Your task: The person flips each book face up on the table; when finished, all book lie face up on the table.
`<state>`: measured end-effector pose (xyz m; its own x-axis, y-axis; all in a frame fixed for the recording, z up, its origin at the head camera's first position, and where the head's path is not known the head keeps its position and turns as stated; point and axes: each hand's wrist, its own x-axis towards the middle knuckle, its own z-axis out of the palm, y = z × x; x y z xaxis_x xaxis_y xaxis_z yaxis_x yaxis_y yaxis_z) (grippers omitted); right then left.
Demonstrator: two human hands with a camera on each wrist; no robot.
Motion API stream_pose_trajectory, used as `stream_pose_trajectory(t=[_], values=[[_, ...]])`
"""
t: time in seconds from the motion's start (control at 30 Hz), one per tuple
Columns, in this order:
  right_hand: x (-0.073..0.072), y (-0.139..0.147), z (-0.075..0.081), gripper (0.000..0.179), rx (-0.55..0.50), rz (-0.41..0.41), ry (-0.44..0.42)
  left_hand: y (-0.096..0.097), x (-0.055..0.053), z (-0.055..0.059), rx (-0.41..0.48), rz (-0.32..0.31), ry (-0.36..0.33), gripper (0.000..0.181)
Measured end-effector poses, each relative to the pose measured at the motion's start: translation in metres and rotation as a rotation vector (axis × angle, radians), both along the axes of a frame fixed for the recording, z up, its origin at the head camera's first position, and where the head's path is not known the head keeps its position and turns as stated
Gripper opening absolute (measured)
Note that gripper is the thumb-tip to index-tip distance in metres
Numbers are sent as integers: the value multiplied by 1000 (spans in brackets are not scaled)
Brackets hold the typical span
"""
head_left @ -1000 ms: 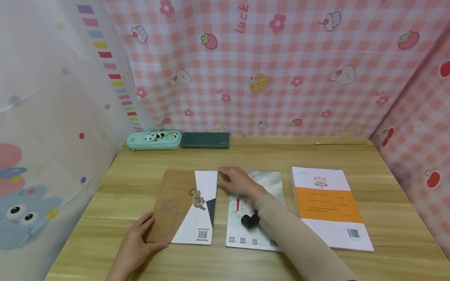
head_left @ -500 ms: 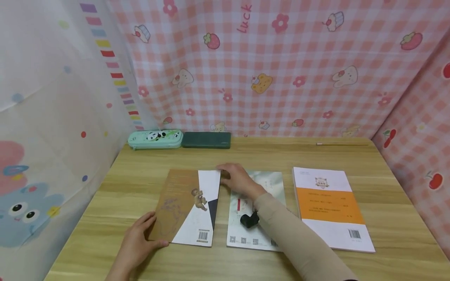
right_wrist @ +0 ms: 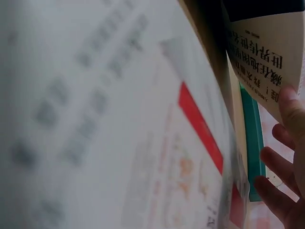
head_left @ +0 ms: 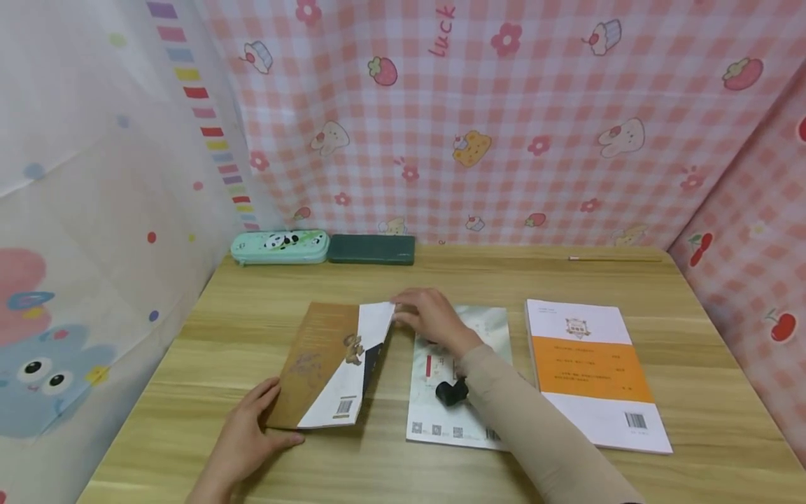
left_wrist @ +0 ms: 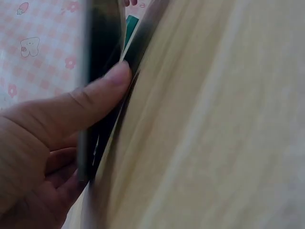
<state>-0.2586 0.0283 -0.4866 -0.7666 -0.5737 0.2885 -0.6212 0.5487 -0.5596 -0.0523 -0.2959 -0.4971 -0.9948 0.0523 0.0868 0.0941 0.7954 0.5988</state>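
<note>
A brown and white book [head_left: 330, 336] with a baby figure and a barcode lies tilted, its right side raised off the table. At its lower left corner my left hand [head_left: 248, 437] holds on, fingers along the left edge and thumb at the bottom edge. My right hand [head_left: 437, 318] pinches the top right corner. In the right wrist view the thumb touches the book's printed underside [right_wrist: 259, 59]. The left wrist view shows my left hand's thumb [left_wrist: 102, 93] at the book's edge, over a dark gap.
Below the right forearm lies a pale green book [head_left: 434, 420]. Further right is a white book with an orange band [head_left: 585, 367]. A mint pencil case [head_left: 280, 248], a dark green case [head_left: 371, 250] and a thin stick [head_left: 613, 259] lie along the back. Patterned cloths hang behind and beside the table.
The book's right side has come up from nearly flat to a clear tilt, lifted by my right hand. My left hand has stayed at the lower left corner.
</note>
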Motion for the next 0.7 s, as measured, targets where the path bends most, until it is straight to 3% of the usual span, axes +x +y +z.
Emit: stream_pose_trajectory(t=[0.2,0.4,0.5,0.7], values=[[1,3,7,31,-84,15,-96,2,3,-1,-11,54,114,59],[-3,4,18,27,-199,63,-113,6,2,4,110,107,241,46],[-5,3,25,25,-236,75,-137,10,2,10,141,125,258,44],[-2,2,40,17,-379,132,-308,15,5,18,163,170,256,38]])
